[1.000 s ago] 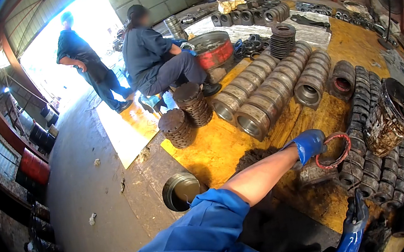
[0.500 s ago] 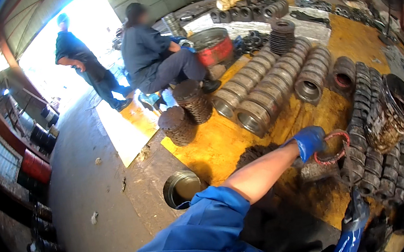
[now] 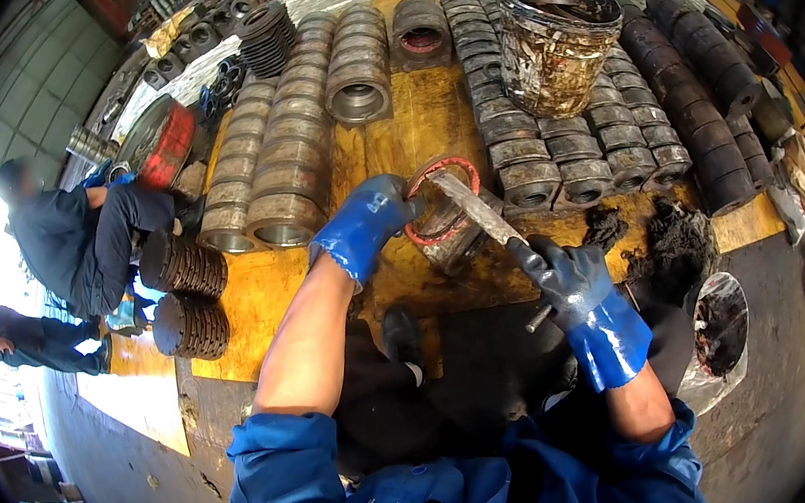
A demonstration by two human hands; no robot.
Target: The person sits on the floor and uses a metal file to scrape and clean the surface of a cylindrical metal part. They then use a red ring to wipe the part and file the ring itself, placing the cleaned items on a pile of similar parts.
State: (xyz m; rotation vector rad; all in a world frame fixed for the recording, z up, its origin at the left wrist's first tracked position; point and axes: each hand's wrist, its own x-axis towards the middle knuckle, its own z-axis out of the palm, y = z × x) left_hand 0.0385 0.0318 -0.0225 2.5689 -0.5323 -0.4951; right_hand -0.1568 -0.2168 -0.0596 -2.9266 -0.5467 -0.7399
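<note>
Blade [image 3: 473, 207] has shifted up across the red-edged ring [image 3: 458, 161]; right hand [image 3: 570, 283] grips it, left hand [image 3: 369, 223] pinches ring above yellow sheeting [image 3: 416, 129]. Best: ring steady, blade shallow, left fingers clear.

The gloves [image 3: 364, 221] look glossy and rubbery, the blade [image 3: 473, 207] smeared metal, the sleeves [image 3: 282, 457] matt cloth.

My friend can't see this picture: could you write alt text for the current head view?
A person's gloved left hand holds a red-edged ring while the right hand holds a flat blade over it; rows of metal parts and a grimy bucket stand beyond.
</note>
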